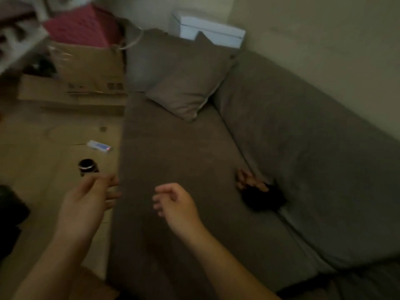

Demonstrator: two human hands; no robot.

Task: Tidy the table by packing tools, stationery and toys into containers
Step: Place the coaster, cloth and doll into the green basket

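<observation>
A grey-brown sofa [173, 161] is filling the middle and right of a dim, blurred view, its seat running away from the camera. A square cushion [184, 87] is lying at the far end of the seat, close to the backrest. A small dark object [264, 199] with something orange-pink on top is sitting where the seat meets the backrest; it is too blurred to identify. To the left, a pale wooden floor [43, 148] is carrying a small white and blue pack [99, 146], a dark jar [87, 167] standing upright near it, and cardboard boxes [86, 70] sitting further back beside the sofa.
</observation>
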